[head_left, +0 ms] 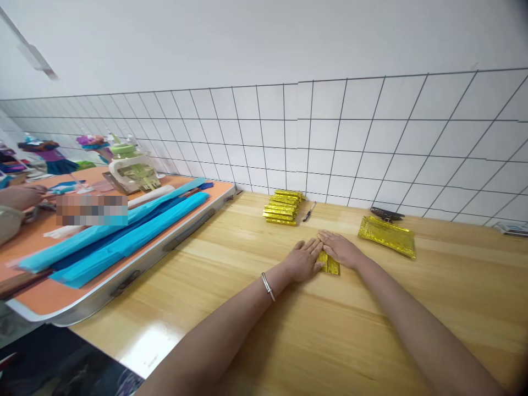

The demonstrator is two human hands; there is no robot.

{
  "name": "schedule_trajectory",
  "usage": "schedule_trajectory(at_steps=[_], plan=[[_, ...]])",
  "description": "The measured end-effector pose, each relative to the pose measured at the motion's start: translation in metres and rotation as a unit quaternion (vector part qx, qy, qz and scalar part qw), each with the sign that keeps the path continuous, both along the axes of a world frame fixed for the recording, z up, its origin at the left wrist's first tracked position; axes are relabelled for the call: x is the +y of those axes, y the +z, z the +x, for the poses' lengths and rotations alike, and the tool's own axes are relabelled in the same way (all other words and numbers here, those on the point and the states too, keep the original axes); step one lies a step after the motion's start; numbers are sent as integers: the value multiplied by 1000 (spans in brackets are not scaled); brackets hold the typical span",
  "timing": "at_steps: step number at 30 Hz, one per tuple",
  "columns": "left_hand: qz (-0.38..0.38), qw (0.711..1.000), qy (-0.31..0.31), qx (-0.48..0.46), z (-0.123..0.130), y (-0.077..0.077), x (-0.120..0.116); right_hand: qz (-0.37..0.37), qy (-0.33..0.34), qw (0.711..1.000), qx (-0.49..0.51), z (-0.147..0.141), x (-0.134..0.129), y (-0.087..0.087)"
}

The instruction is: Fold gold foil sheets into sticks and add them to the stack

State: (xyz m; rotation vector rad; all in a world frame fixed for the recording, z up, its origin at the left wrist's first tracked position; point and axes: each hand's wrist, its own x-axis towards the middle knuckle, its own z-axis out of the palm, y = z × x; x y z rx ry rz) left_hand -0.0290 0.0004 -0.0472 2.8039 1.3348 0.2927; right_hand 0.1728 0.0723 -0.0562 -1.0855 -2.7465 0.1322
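Pressing against a small folded piece of shiny gold foil [333,268], the left hand [303,261], with a silver-coloured bangle [268,287] at its wrist, and the right hand [339,248] lie with extended fingers on the pale wood-grained tabletop [247,313]. Neither hand is clenched; whether any fingertip pinches the foil is hidden. The piece sits beneath and between the hands, its near end exposed. Caution: uneven pressure may skew the folds; a sideways drag could wrinkle or tear the thin film; early release may let the creases spring open. Beyond, a flat rectangular gold foil packet [386,236] lies to the right, with a black clip [386,214] at its far edge. A black-and-clear pen [308,212] lies beside a group of narrow folded gold foil strips [284,208]; a knock to these strips could scatter them. Behind stands a white wall with a dark grid pattern [330,132]. Brands and labels: none legible; a faint mark on the tabletop's near left area is unreadable.
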Motion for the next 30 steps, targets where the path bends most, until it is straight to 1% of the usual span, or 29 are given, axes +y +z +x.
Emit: schedule_trajectory(at_steps=[3,8,13,16,19,23,27,30], plan=[[-2,999,-43,9,-14,1,-11,-3,3,1000,0,1,2,-3],[-13,996,-86,-10,-32,9,-23,-6,5,1000,-2,1,3,-5],[-24,989,-144,-36,-32,21,-16,-4,6,1000,-5,0,1,-3],[-38,982,-179,-39,-28,22,-15,1,4,1000,-6,-1,-1,0],[-49,981,-185,-21,-30,19,-22,3,3,1000,-10,-2,-4,2],[-69,982,-178,-14,-39,20,-40,0,3,1000,-14,-2,-5,4],[-88,977,-193,-26,-48,30,-54,-5,1,1000,-15,-3,-4,4],[-102,968,-224,-48,-51,41,-48,-7,-1,1000,-15,-3,-5,4]])
